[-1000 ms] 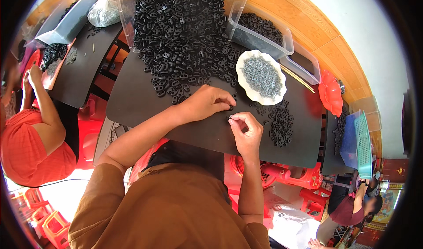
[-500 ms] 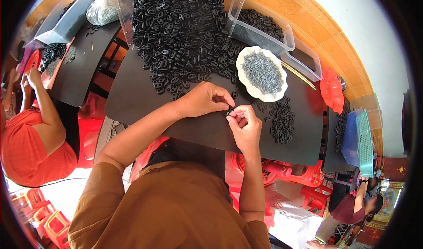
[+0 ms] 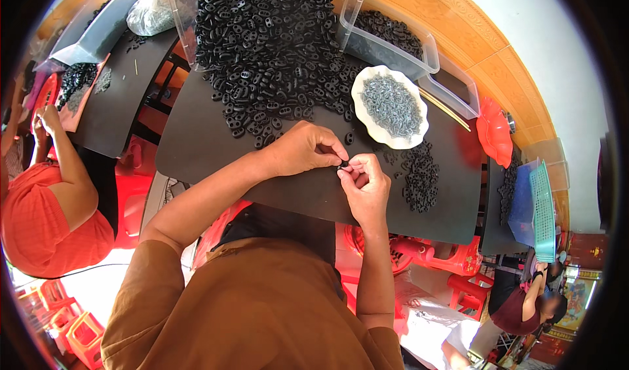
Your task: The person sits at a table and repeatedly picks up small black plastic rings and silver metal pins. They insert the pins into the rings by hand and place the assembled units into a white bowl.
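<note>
Between my fingertips, over the dark table (image 3: pixel 196 137), is a small black plastic piece (image 3: pixel 343 164), partly covered by the fingers. My left hand (image 3: pixel 306 150) pinches it from the left, thumb against forefinger. From the right, my right hand (image 3: pixel 367 185) closes thumb and fingers on the same piece. Just beyond them spreads a big heap of black oval two-holed plastic pieces (image 3: pixel 268 49). To the right of my hands lies a pile of smaller black parts (image 3: pixel 420 180). A scalloped cream dish (image 3: pixel 362 111) beyond it holds small silvery pieces that look like springs.
Clear plastic bins (image 3: pixel 386 54) stand at the back. A red scalloped dish (image 3: pixel 493 134) and thin sticks (image 3: pixel 445 110) are at the right, with a turquoise basket (image 3: pixel 542 206) farther out. Another person in red (image 3: pixel 56 219) works at the left table. Red stools (image 3: pixel 468 291) stand below.
My hands keep almost the same place and pinch. More of the small black piece shows between the fingertips now. At the lower right, another person's arm has shifted slightly.
</note>
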Motion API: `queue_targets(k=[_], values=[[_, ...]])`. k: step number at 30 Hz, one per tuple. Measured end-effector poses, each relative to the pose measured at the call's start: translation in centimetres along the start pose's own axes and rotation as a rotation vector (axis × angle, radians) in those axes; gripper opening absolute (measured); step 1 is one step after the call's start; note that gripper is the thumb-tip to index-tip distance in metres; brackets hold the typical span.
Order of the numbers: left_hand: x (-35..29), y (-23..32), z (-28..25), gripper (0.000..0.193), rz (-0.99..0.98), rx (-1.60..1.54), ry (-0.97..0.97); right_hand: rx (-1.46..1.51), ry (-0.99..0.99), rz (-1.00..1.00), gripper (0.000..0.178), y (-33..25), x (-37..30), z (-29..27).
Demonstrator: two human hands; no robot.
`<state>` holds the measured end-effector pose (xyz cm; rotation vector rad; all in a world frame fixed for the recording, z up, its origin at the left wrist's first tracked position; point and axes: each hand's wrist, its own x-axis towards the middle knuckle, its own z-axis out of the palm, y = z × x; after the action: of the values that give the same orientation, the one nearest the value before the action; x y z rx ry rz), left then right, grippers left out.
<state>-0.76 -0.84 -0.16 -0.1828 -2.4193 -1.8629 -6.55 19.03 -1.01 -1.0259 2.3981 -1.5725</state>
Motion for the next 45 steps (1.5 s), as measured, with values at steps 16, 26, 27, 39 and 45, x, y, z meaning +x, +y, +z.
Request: queue_targets(k=[16,26,27,39,45], values=[[-0.8,0.3,0.6,0.008,0.026,0.050,0.044,-0.060,0.015,-0.067,0.023,-0.2,-0.3,0.2],[-1.0,-0.1,0.6,0.006,0.089,0.140,0.026,-0.124,0.026,-0.164,0.018,-0.6,-0.4,0.3],[-1.0,-0.1,0.7,0.006,0.095,0.140,0.027,-0.133,0.022,-0.171,0.017,-0.5,-0.4,0.2],[-1.6,-0.5,1.6,0.008,0.227,0.146,0.084,-0.145,0.014,-0.320,0.015,-0.2,-0.5,0.0],[-1.6,-0.5,1.6,0.007,0.282,0.172,0.082,-0.149,-0.007,-0.314,0.015,-0.3,-0.5,-0.2]])
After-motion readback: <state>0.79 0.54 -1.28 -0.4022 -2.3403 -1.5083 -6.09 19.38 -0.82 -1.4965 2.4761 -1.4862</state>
